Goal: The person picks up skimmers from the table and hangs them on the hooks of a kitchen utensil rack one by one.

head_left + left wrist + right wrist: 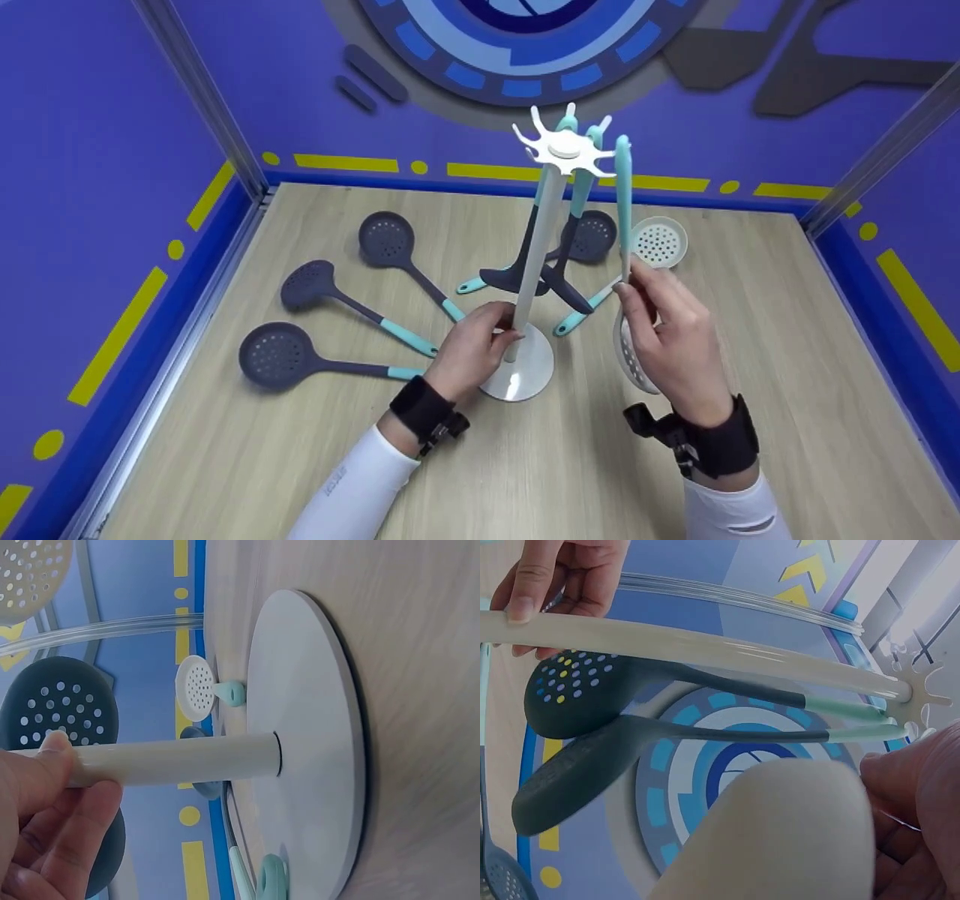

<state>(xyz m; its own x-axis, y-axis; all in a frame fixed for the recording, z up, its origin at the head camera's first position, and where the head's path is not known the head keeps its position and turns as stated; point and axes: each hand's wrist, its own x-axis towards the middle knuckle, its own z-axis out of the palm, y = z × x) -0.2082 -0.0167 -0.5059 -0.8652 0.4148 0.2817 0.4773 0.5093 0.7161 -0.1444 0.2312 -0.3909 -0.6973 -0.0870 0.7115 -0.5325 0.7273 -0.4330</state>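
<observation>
My left hand (471, 351) pinches the lower pole (541, 247) of a white utensil stand between thumb and fingers, just above its round base (534, 382). My right hand (681, 341) grips a white skimmer (630, 356) by its neck, holding it upright beside the stand. The skimmer's teal handle (624, 191) points up, its tip right at the hooked top (564, 145). Two dark utensils with teal handles hang from the far hooks; in the right wrist view one shows a perforated head (577, 690), the other a dark bowl (570, 787).
Three dark skimmers (276, 355) (309, 285) (386, 238) lie on the left of the wooden table (480, 465), handles toward the stand. Behind the stand lie another dark skimmer (591, 236) and a white one (660, 241). Blue panels (285, 97) enclose the back and sides.
</observation>
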